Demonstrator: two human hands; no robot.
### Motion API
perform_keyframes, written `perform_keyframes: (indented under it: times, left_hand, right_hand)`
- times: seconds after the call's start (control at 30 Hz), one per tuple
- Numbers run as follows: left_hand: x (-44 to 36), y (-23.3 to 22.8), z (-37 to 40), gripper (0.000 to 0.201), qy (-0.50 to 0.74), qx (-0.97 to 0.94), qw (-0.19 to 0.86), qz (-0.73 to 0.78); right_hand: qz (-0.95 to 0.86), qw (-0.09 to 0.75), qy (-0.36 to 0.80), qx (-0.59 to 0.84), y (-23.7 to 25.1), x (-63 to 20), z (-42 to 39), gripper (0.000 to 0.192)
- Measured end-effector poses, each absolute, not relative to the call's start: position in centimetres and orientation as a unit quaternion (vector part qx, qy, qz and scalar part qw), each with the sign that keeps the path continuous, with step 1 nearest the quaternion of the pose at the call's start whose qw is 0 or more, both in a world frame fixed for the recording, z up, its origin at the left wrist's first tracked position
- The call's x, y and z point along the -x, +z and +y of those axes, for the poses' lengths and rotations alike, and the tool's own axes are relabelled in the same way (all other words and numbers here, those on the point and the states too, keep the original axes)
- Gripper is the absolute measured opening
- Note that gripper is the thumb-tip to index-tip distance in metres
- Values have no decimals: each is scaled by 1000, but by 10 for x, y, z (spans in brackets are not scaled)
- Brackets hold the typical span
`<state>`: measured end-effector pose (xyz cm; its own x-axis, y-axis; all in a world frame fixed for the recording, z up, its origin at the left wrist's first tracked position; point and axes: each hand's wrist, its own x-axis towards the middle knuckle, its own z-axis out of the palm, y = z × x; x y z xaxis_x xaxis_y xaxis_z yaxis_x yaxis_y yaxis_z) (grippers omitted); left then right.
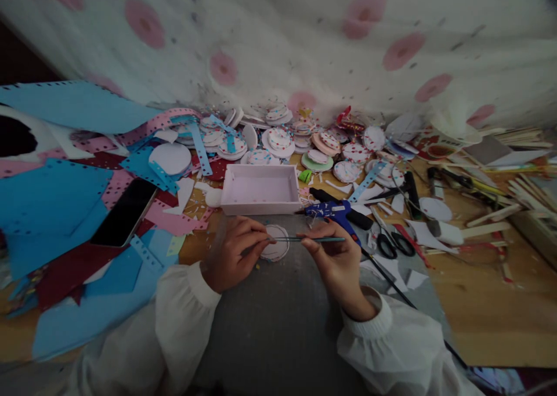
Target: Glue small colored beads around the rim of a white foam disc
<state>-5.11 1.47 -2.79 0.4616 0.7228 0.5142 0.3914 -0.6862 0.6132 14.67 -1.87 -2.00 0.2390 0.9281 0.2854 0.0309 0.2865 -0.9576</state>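
Note:
In the middle of the head view my right hand [333,257] pinches slim teal tweezers [324,239], held level with their thin end pointing left. My left hand [239,248] is closed, thumb and fingers pressed together right at that thin end; whatever small thing they pinch is too small to make out. Just behind the tweezers, a round white disc [277,251] with a beaded-looking rim lies flat on the grey mat [278,320]. A shallow pale pink box [261,208] stands just beyond the hands.
A blue glue gun [333,210] and black-handled scissors [394,245] lie to the right. Several decorated round discs [278,142] are heaped at the back. On the left, a phone [125,213] rests on coloured sheets [47,199]. Wooden sticks [485,229] lie far right.

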Motion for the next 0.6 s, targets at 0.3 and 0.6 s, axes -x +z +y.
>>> perform_keyframes:
  times: [0.3,0.6]
  left_hand:
    - [50,-26,15,11,386,-836,208,331]
    - [53,-26,13,15,382,-822,231,355]
  right_hand:
    - [-496,623,367,481,-20,-147,-18,15]
    - [-532,658,295,445,-19,-149,-20,13]
